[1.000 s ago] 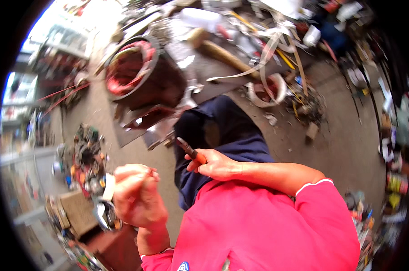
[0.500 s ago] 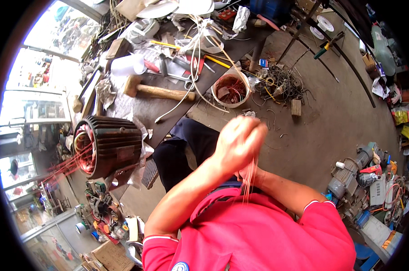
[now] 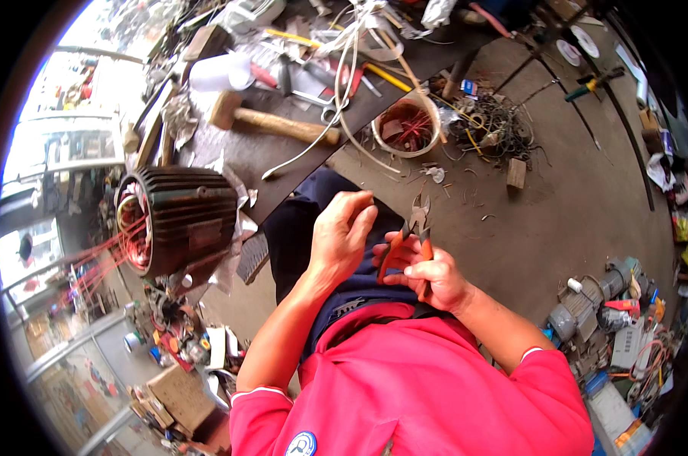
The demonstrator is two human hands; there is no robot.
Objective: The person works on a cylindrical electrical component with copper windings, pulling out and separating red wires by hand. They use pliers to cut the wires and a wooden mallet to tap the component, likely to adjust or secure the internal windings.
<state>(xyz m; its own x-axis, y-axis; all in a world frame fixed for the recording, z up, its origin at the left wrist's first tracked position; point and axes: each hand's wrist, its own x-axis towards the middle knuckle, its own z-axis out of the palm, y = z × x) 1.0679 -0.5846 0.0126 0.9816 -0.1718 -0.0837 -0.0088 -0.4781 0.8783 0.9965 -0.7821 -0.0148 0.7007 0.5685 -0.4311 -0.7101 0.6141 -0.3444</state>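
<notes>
My right hand [image 3: 442, 281] is wrapped round the handles of cutting pliers [image 3: 420, 220]. Their grips are orange and black, spread apart, and the jaws point away from me, slightly parted. To its left, over my lap, my left hand [image 3: 341, 237] is raised with its fingers curled in; whether anything lies inside them is hidden. A dark, ribbed motor housing [image 3: 196, 213] lies on its side at the left, on the bench. Long thin red wires [image 3: 104, 262] stretch out of its open end to the left.
Beyond my knees stands a round bucket [image 3: 437, 128] holding red wire scraps, beside a tangled wire heap [image 3: 496, 125] and a wooden block [image 3: 516, 173]. A wooden mallet [image 3: 283, 126] and white cord [image 3: 307, 158] lie on the bench [image 3: 283, 186]. Motors [image 3: 579, 308] crowd the right.
My hands were together with thin wires hanging below them. They have parted, the left moving left and nearer; no wires hang there now. The pliers have come into sight in my right hand.
</notes>
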